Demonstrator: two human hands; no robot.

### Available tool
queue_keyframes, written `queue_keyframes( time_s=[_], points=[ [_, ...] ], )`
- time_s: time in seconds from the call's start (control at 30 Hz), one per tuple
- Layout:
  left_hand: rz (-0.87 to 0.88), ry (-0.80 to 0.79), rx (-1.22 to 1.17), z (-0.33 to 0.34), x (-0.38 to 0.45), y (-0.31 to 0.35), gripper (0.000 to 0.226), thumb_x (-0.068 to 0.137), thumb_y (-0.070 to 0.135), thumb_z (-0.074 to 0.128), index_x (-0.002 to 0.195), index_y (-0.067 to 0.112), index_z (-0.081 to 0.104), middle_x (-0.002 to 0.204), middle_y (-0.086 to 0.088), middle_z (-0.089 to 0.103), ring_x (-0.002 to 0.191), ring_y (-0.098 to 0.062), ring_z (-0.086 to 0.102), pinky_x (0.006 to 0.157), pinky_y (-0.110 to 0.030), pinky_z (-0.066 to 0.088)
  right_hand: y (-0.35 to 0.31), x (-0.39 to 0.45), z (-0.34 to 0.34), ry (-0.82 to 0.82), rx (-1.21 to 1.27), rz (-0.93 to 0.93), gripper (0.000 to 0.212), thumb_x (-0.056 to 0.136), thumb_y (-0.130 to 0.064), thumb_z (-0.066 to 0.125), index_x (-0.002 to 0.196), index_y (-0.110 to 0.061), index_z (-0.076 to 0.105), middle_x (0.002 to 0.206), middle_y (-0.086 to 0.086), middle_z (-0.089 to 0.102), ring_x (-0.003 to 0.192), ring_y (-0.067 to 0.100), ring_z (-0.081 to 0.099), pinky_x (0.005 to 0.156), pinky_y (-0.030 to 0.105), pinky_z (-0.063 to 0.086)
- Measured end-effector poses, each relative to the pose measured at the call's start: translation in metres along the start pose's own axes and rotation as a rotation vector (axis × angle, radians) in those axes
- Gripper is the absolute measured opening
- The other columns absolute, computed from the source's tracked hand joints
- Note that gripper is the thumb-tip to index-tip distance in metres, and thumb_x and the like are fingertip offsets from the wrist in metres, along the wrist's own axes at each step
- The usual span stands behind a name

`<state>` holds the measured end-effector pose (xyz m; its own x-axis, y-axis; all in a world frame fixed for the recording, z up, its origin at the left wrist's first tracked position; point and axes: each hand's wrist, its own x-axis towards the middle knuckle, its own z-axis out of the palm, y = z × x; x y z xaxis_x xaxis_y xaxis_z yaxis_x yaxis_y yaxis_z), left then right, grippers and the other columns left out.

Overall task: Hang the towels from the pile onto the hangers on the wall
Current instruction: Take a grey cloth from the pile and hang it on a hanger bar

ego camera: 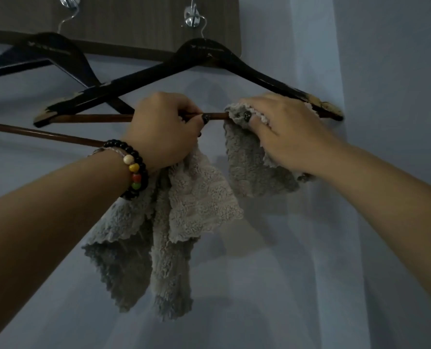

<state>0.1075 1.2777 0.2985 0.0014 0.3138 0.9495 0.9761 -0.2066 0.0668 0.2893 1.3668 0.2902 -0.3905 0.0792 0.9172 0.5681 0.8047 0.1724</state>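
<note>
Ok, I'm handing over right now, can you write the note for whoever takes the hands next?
Left hand: grips the hanger's bar and the hanging part of the grey towel.
Right hand: holds the towel's other end over the bar near the right tip of the hanger.
Done: towel partly draped over the bar.
Left: spread it evenly, let go. The second hanger shows no towel; the pile is out of view.

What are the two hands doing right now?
Left hand: grips the grey towel at the hanger bar.
Right hand: holds the towel's other end.

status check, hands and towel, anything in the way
Left hand grips towel and hanger bar. Right hand presses towel on bar. Nothing blocking.
</note>
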Motion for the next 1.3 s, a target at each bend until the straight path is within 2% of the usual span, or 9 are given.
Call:
queue_keyframes(
  time_s=[0.13, 0.23, 0.4, 0.63, 0.7, 0.83, 0.93, 1.13, 1.3],
  points=[
    [-0.004, 0.007, 0.023, 0.001, 0.000, -0.002, 0.017, 0.094, 0.030, 0.057, 0.104, 0.022, 0.068, 0.089, 0.006, 0.062, 0.067, 0.000, 0.050, 0.051, -0.005, 0.032, -0.002, 0.007, -0.014, -0.094, 0.107, -0.005, 0.045, 0.092, -0.051, 0.046, 0.110, -0.017, 0.068, 0.111, 0.004, 0.067, 0.104, 0.022, 0.060, 0.091, 0.043, 0.047],
    [-0.019, 0.001, 0.007, 0.002, 0.000, -0.003, 0.016, 0.094, 0.027, 0.056, 0.103, 0.023, 0.069, 0.088, 0.008, 0.063, 0.068, 0.001, 0.050, 0.052, -0.004, 0.032, -0.004, 0.016, -0.025, 0.003, 0.394, -0.005, 0.056, 0.091, -0.045, 0.047, 0.091, 0.009, 0.063, 0.097, 0.027, 0.064, 0.095, 0.038, 0.059, 0.087, 0.051, 0.047],
    [-0.007, 0.020, 0.005, 0.003, -0.002, 0.004, 0.013, 0.094, 0.026, 0.056, 0.100, 0.029, 0.067, 0.084, 0.012, 0.062, 0.068, 0.001, 0.052, 0.053, -0.006, 0.033, -0.004, 0.019, 0.000, -0.093, 0.085, -0.068, 0.034, 0.096, -0.043, 0.040, 0.115, -0.024, 0.062, 0.111, -0.002, 0.064, 0.100, 0.017, 0.057, 0.089, 0.041, 0.047],
    [-0.030, 0.047, -0.014, -0.002, -0.005, 0.006, 0.011, 0.093, 0.026, 0.057, 0.099, 0.029, 0.066, 0.087, 0.013, 0.062, 0.075, 0.002, 0.054, 0.058, -0.004, 0.035, 0.014, 0.033, 0.003, 0.050, 0.206, -0.072, 0.026, 0.098, -0.041, 0.039, 0.075, -0.035, 0.051, 0.076, -0.016, 0.053, 0.071, 0.003, 0.051, 0.065, 0.033, 0.040],
    [-0.056, 0.031, -0.046, -0.002, -0.004, 0.007, 0.009, 0.094, 0.029, 0.057, 0.097, 0.030, 0.065, 0.087, 0.015, 0.062, 0.075, 0.003, 0.054, 0.058, -0.006, 0.035, 0.018, 0.038, -0.007, 0.079, 0.192, -0.038, 0.032, 0.099, -0.039, 0.040, 0.069, -0.031, 0.047, 0.071, -0.015, 0.050, 0.067, 0.001, 0.047, 0.061, 0.031, 0.034],
    [-0.063, 0.033, -0.055, 0.002, -0.005, 0.011, 0.007, 0.093, 0.029, 0.058, 0.093, 0.029, 0.065, 0.085, 0.013, 0.065, 0.079, 0.000, 0.058, 0.060, -0.008, 0.039, 0.025, 0.035, -0.018, -0.139, -0.073, 0.103, 0.057, 0.098, -0.054, 0.030, 0.068, -0.011, 0.053, 0.068, 0.004, 0.054, 0.063, 0.018, 0.051, 0.057, 0.031, 0.038],
    [-0.082, 0.030, -0.054, 0.004, -0.007, 0.012, 0.007, 0.093, 0.027, 0.059, 0.092, 0.028, 0.065, 0.084, 0.013, 0.064, 0.081, -0.001, 0.058, 0.064, -0.008, 0.040, 0.026, 0.024, -0.009, -0.104, -0.152, 0.091, 0.057, 0.096, -0.060, 0.023, 0.063, -0.019, 0.045, 0.066, -0.001, 0.051, 0.064, 0.020, 0.050, 0.062, 0.035, 0.041],
    [-0.100, 0.044, -0.025, 0.004, -0.006, 0.011, 0.011, 0.093, 0.027, 0.058, 0.098, 0.025, 0.067, 0.082, 0.013, 0.061, 0.074, 0.001, 0.054, 0.059, -0.007, 0.035, 0.028, 0.006, 0.012, 0.015, -0.285, 0.062, 0.043, 0.090, -0.061, 0.012, 0.087, -0.025, 0.036, 0.101, 0.001, 0.058, 0.100, 0.025, 0.051, 0.091, 0.048, 0.034],
    [-0.093, 0.101, 0.027, -0.001, -0.010, 0.021, 0.018, 0.094, 0.024, 0.057, 0.107, 0.024, 0.069, 0.088, 0.012, 0.060, 0.079, -0.002, 0.052, 0.058, -0.003, 0.034, 0.025, 0.002, 0.004, 0.182, -0.109, 0.051, 0.058, 0.090, -0.056, 0.028, 0.119, -0.014, 0.056, 0.117, 0.006, 0.057, 0.111, 0.027, 0.051, 0.099, 0.049, 0.036]
  ],
)
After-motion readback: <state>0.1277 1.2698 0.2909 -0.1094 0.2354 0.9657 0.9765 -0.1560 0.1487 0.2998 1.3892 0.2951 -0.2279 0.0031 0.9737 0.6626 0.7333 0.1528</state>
